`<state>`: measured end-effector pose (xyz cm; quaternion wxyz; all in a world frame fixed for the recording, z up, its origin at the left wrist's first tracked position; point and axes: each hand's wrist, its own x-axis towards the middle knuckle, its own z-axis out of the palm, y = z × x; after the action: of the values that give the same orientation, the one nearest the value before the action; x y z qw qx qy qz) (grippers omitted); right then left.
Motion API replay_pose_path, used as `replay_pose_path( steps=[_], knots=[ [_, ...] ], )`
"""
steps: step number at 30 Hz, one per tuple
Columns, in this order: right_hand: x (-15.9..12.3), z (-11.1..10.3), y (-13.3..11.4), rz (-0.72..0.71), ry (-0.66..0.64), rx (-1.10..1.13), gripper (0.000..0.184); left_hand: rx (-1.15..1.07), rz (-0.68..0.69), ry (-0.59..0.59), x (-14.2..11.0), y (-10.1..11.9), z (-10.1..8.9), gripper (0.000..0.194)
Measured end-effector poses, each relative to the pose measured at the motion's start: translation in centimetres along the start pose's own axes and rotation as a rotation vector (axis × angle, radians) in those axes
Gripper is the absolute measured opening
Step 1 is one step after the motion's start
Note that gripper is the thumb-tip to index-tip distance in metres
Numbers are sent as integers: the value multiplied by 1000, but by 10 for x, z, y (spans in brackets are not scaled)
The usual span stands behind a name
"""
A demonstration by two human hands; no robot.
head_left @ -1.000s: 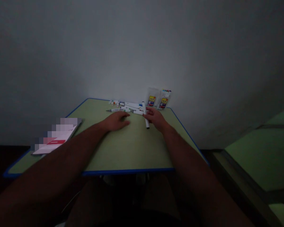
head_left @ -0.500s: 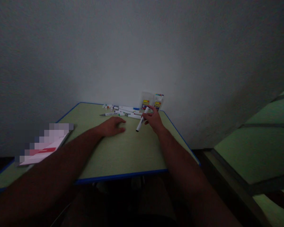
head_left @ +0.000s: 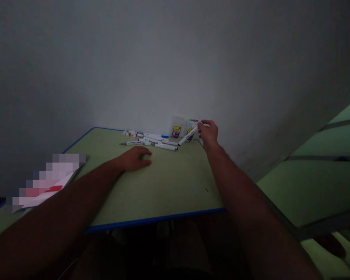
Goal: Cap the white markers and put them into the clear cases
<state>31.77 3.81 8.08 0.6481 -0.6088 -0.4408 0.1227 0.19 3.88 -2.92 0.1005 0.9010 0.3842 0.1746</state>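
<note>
My right fingers [head_left: 208,134] are gripping the light, stiff, likely slippery marker [head_left: 188,135] near its upper end; its middle is offering steadier hold. My left fingers [head_left: 135,157] are resting released.

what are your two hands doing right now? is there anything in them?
Left hand: open, nothing in it, resting by the table.
Right hand: closed on a white marker.
</note>
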Motion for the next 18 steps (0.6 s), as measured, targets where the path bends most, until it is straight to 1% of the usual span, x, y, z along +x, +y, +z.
replay_pose_path(
  steps=[2,5,9,12,15,16,18],
  knots=[
    [21,-8,-9,-43,38,-54,27,0,4,6,0,0,0,65],
    [51,-17,-22,-104,70,-128,22,1,-3,9,0,0,0,66],
    [83,-22,-31,-184,81,-198,26,16,-34,-19,0,2,0,68],
    [103,-23,-33,-225,81,-259,28,22,-64,-62,-1,4,0,71],
    [119,-22,-31,-262,104,-331,29,38,-62,-98,-1,5,0,74],
    [125,-22,-29,-287,111,-355,29,47,-57,-110,0,6,0,74],
    [135,-21,-25,-386,84,-406,30,71,-48,-134,0,7,-1,75]
  ],
)
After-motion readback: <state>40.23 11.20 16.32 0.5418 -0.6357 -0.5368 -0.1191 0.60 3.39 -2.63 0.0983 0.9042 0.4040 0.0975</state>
